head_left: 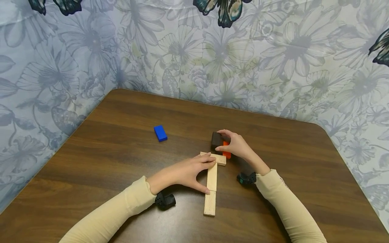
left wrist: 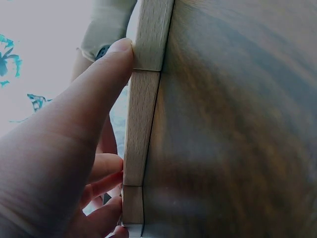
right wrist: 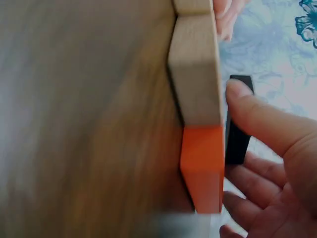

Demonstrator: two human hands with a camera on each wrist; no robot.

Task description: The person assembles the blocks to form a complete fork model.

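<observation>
My right hand (head_left: 238, 145) pinches a black block (head_left: 216, 140) between thumb and fingers, beside an orange block (head_left: 226, 151). In the right wrist view the black block (right wrist: 239, 134) is raised above the level of the orange block (right wrist: 203, 163). My left hand (head_left: 189, 171) spreads over a wooden row: its fingertips touch the crosswise wooden block (head_left: 221, 159), and its thumb rests near the seam of the upper lengthwise block (head_left: 211, 179) and the lower one (head_left: 209, 204). In the left wrist view the blocks stand end to end, the thumb on the joint.
A blue block (head_left: 160, 133) lies apart, toward the back left of the brown wooden table (head_left: 121, 135). Behind the table's far edge hangs a flowered wall covering (head_left: 182, 67). Black cameras (head_left: 165, 201) sit on both wrists.
</observation>
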